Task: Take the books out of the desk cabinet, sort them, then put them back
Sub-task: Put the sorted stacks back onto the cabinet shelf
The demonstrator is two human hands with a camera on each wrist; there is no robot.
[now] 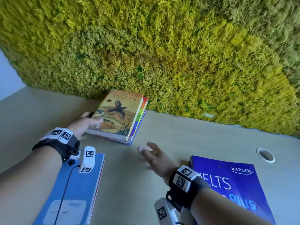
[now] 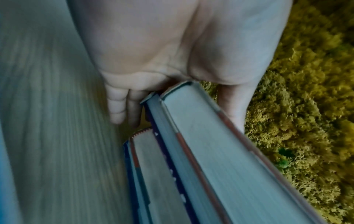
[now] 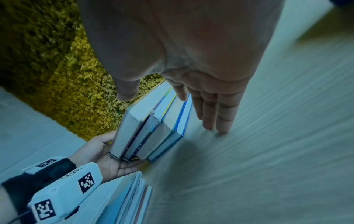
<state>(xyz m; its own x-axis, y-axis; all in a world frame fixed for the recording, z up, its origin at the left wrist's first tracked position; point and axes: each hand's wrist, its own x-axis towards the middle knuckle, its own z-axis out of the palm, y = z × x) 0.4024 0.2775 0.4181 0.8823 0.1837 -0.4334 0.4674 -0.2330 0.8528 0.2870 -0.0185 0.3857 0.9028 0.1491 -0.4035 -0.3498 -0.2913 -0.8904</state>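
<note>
So a stack of books (image 1: pixel 120 117), yellow bird cover on top, is gripped by the left hand (image 1: pixel 84 123) at the desk's (image 1: pixel 186 137) back edge by a moss wall (image 1: pixel 162 46); the right hand's (image 1: pixel 155 157) fingers are spread, holding nothing.

Bare desk (image 1: pixel 186 140) between book stack (image 1: pixel 118 114) and blue book (image 1: pixel 230 184) (moss wall (image 1: pixel 162 46) behind).

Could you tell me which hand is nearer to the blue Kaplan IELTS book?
The right hand: it hovers open just left of the IELTS book. The left hand is farther away, gripping the book stack.
</note>
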